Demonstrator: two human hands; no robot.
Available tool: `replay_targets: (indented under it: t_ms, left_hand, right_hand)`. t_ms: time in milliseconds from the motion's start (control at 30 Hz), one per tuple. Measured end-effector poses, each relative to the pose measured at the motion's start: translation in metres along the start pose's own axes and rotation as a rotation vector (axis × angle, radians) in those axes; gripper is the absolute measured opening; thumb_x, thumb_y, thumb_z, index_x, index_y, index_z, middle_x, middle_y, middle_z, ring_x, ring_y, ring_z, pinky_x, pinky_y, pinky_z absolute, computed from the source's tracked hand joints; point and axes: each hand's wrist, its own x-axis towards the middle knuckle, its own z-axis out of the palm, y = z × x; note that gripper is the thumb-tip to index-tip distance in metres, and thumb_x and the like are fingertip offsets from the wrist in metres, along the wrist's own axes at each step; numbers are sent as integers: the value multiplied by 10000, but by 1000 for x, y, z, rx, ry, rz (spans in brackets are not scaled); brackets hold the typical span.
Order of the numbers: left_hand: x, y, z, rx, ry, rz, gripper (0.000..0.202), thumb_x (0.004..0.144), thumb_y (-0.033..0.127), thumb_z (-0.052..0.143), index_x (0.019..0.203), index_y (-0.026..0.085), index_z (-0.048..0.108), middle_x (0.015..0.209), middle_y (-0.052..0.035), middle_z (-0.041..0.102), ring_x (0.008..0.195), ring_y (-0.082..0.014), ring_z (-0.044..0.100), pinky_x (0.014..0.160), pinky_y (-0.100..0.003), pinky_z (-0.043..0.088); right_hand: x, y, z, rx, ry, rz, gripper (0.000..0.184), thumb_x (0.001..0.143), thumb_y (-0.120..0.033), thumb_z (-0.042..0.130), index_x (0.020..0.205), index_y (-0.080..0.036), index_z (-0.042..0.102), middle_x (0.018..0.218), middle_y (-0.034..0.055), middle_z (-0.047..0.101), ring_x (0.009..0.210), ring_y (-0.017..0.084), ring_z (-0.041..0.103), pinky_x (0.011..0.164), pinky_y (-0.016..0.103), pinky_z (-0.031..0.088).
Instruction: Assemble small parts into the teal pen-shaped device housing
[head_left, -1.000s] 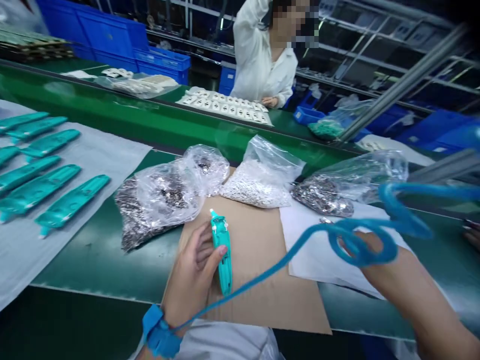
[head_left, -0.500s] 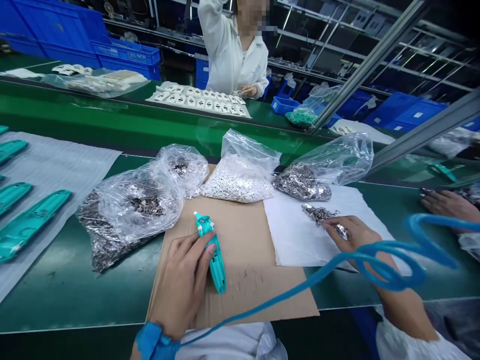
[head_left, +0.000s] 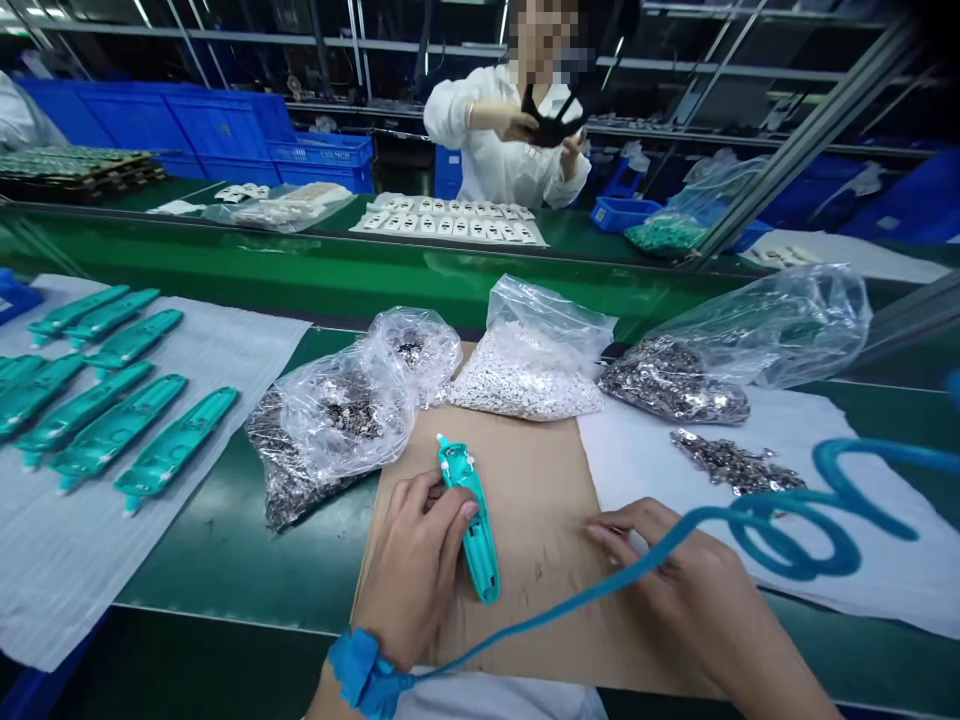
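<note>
Left of the cardboard (head_left: pixel 540 520), our pale sheet (head_left: pixel 255 335) bears rows of teal shells (head_left: pixel 177 440), prob. a batch; can't tell how complete. Beyond the cardboard we've a white-bits bag (head_left: pixel 529 378) flanked by metal-pcs bags (head_left: pixel 667 380). Atop the cardboard, our L hand (head_left: pixel 414 550) has thumb & fingers closed on one held shell (head_left: pixel 480 548); our R hand (head_left: pixel 679 590), over the cardboard's right side, has fingertips tog., contents hidden. White bits (head_left: pixel 470 463) sit at the held shell's tip end: part done, we judge. R of the cardboard, loose metal pcs (head_left: pixel 735 465) lie unfitted.

I can read no text, label, number or sign through the head camera; the dark marks on the white pieces (head_left: pixel 460 229) are too small.
</note>
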Motion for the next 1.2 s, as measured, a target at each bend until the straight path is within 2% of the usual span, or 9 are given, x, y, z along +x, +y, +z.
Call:
replay_targets:
  t_ms: [100, 300, 433, 567, 667, 800, 1000, 1200]
  left_hand:
    - [1, 0, -2, 8, 0, 8, 289, 1010, 275, 442, 940, 283, 722, 1098, -53, 638, 1020, -251, 580, 837, -343, 512]
    - [2, 3, -2, 45, -19, -5, 274, 1014, 255, 441, 924, 244, 700, 1085, -55, 603, 975, -221, 575, 854, -335, 501]
    - [1, 3, 1, 58, -5, 1, 260, 1010, 232, 453, 896, 229, 687, 1087, -61, 587, 953, -211, 578, 815, -320, 506]
    - [2, 0, 5, 65, 6, 12, 251, 1015, 224, 450, 906, 225, 676, 1092, -64, 576, 951, -208, 569, 807, -323, 504]
    - [2, -3, 7, 68, -1, 19, 249, 1019, 243, 451, 907, 226, 673, 1074, -64, 577, 959, -219, 562, 819, -345, 505]
    - [2, -7, 9, 88, -14, 47, 259, 1024, 270, 448, 882, 224, 660, 1061, -63, 579, 967, -229, 549, 827, -368, 507]
    - [-1, -10, 12, 120, 7, 78, 207, 1024, 259, 457, 942, 221, 644, 1160, -69, 563, 1037, -234, 530, 846, -352, 496]
    - [1, -6, 9, 168, 15, 111, 223, 1028, 244, 436, 923, 197, 627, 1052, -79, 572, 907, -220, 522, 795, -339, 482]
  right_hand:
    - [-3, -13, 2, 76, -26, -48, 288, 1000, -366, 449, 1044, -284, 722, 1096, 68, 707, 950, 210, 715, 722, 264, 583]
    - [-11, -33, 10, 138, -43, -138, 329, 1023, -296, 389, 1170, -297, 684, 1162, 50, 714, 1058, 213, 699, 832, 271, 580]
    - [-7, -27, 18, 81, -85, -153, 357, 1034, -282, 356, 1229, -284, 655, 1139, 67, 697, 985, 186, 714, 770, 243, 577]
    - [-3, -27, 20, 65, -87, -95, 354, 1039, -310, 363, 1266, -268, 631, 1083, 82, 668, 900, 165, 710, 711, 221, 554]
    - [-4, -40, 21, 129, -65, -26, 274, 1026, -360, 413, 1192, -280, 616, 1110, 53, 683, 879, 168, 701, 684, 227, 539]
    - [-8, -63, 28, 342, -147, 29, 196, 1000, -390, 467, 952, -279, 621, 979, -5, 716, 808, 149, 687, 659, 214, 517]
    - [-12, -73, 42, 491, -142, 123, 180, 949, -374, 552, 937, -254, 686, 949, 32, 720, 824, 184, 688, 649, 231, 523]
    - [-12, -70, 44, 406, -176, -10, 158, 989, -250, 485, 1014, -256, 641, 986, 28, 664, 798, 154, 649, 702, 243, 506]
